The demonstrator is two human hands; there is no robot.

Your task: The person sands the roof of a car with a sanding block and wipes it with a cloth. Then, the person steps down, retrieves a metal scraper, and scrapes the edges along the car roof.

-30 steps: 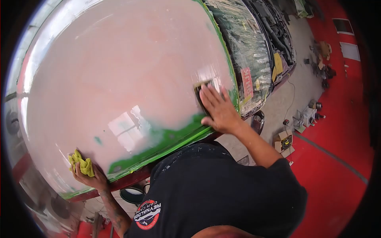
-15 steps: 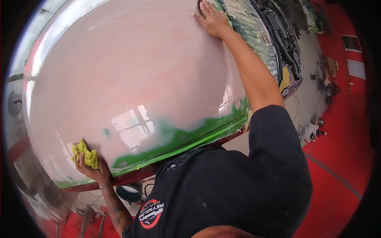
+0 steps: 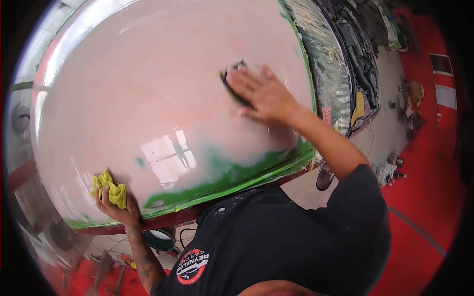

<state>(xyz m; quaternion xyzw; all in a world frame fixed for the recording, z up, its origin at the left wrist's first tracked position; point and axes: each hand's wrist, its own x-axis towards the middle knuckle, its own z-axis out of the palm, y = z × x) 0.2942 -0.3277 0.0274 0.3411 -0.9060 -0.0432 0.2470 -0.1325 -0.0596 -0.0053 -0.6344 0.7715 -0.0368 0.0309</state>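
A car roof [image 3: 148,93] in wet, glossy pale pink primer fills the middle of the view, with green patches along its near and right edges. My right hand [image 3: 261,93] lies over a dark sanding pad [image 3: 232,91], pressing it to the roof with the fingers stretched forward. Part of the pad is hidden under the palm. At the roof's near left corner, my left hand [image 3: 118,209] grips a crumpled yellow-green cloth [image 3: 112,191] resting on the surface.
A smeared, covered windshield [image 3: 321,64] borders the roof on the right, with the exposed engine bay [image 3: 353,44] beyond. Below the near edge stands a bucket [image 3: 160,240]. Several items lie on the floor by a white box [image 3: 385,173], near red flooring [image 3: 419,207].
My right hand has moved from the roof's far right edge toward me and slightly left, carrying the sanding pad across the surface. The left hand and cloth stay almost in place.
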